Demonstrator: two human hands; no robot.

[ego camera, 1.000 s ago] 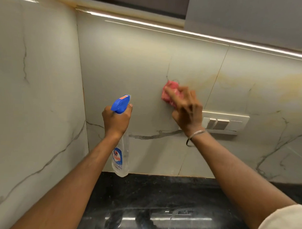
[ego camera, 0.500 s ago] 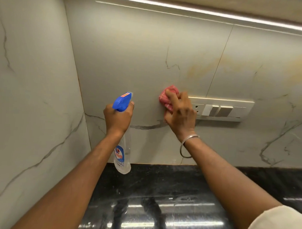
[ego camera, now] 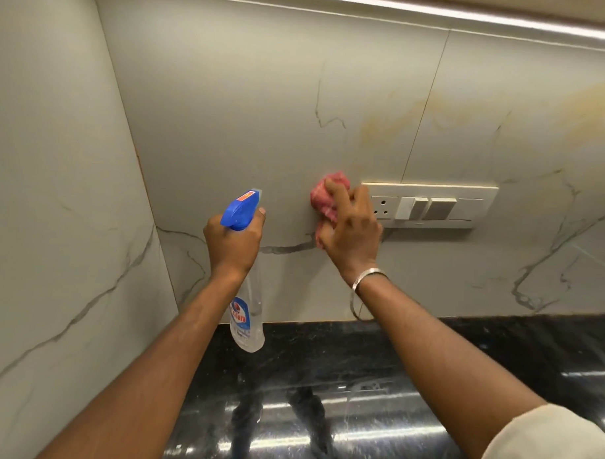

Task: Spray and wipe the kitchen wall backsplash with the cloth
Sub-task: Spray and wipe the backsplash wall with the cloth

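Largely hidden beneath the right hand (ego camera: 352, 238): a pink cloth (ego camera: 329, 199) (crumpled, peeking out toward 11 o'clock), gripped and pressed onto the veined marble backsplash (ego camera: 247, 107), just at 9 o'clock of the switch plate (ego camera: 432, 206). Left hand (ego camera: 233, 247) clenched round a clear spray bottle (ego camera: 248, 313) at its neck, blue nozzle wallward. Glossy black countertop (ego camera: 495, 356) below.

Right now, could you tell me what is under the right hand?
A pink cloth, pressed to the backsplash beside the switch plate. The right hand covers its middle, and the wall behind it is hidden.
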